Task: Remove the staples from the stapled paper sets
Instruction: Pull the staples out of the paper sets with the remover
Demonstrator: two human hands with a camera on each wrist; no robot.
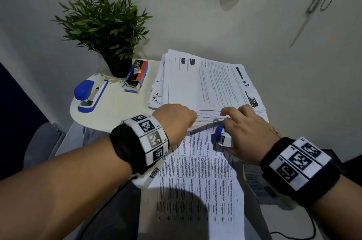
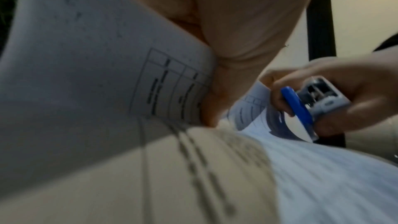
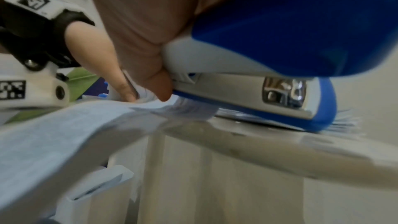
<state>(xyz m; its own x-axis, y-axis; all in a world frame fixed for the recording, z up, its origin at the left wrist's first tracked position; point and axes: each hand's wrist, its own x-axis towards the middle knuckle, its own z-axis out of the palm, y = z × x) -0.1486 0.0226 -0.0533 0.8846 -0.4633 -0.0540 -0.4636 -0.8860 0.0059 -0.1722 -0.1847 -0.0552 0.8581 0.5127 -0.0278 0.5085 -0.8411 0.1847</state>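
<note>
left hand (image 1: 174, 120): fingers curled round the top edge of the paper set (image 1: 197, 179), pinching the pages near their upper corner, middle of the head view.
right hand (image 1: 248, 134): wrapped round a small blue stapler (image 1: 222, 135) just right of that, its base edge pressed against the sheets at the corner. Looks like the tail end is doing the staple-pulling, but the staple itself is too small and blurry to spot.
where the paper is: the set hangs off the desk (image 1: 109, 110) edge toward the bottom of the frame; the tall paper stack (image 1: 205, 83) sits right behind both hands.
how it'll handle: thin, floppy, light pages that tear easily round the staple hole. I'd keep the pinch close to the stapled corner so the sheets stay taut, and pry slowly.
count: two staplers (the second, bigger stapler (image 1: 91, 95) is at centre left), one staple box (image 1: 136, 76), one potted plant (image 1: 103, 26), one set in hand, one stack, sheets uncountable.
</note>
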